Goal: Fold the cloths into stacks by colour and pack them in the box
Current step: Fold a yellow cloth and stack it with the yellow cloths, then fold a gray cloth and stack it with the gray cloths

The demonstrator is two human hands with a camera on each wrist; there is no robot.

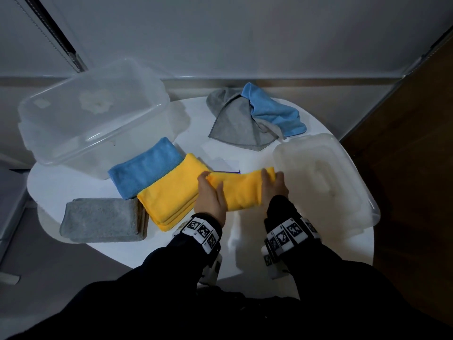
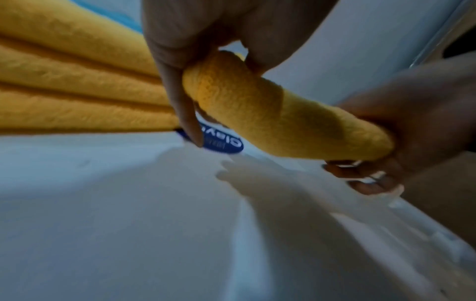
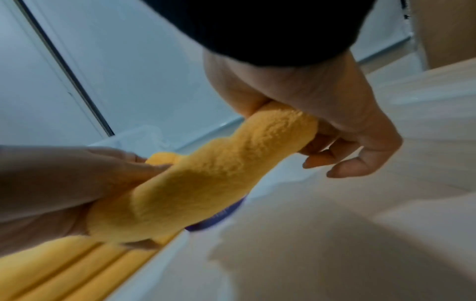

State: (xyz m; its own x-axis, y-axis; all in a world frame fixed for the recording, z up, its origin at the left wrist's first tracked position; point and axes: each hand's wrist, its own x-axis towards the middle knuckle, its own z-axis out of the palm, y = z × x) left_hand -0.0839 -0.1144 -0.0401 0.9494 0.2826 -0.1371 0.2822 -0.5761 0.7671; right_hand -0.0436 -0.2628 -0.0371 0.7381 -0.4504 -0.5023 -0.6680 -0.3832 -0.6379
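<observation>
Holding a folded yellow cloth (image 1: 241,190) clear above the white table (image 1: 103,187): left hand (image 1: 211,197) grips one end, right hand (image 1: 273,185) the other. Yellow stack (image 1: 169,195) lies just left, between blue stack (image 1: 147,166) and grey stack (image 1: 101,219). Clear box (image 1: 93,114) stands behind; lid (image 1: 321,177) at right.

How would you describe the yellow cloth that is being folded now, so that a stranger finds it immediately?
On the round white table, look at the near edge, between the yellow stack and the plastic lid. The folded yellow cloth is there, the only one gripped by the left hand and right hand.
</observation>
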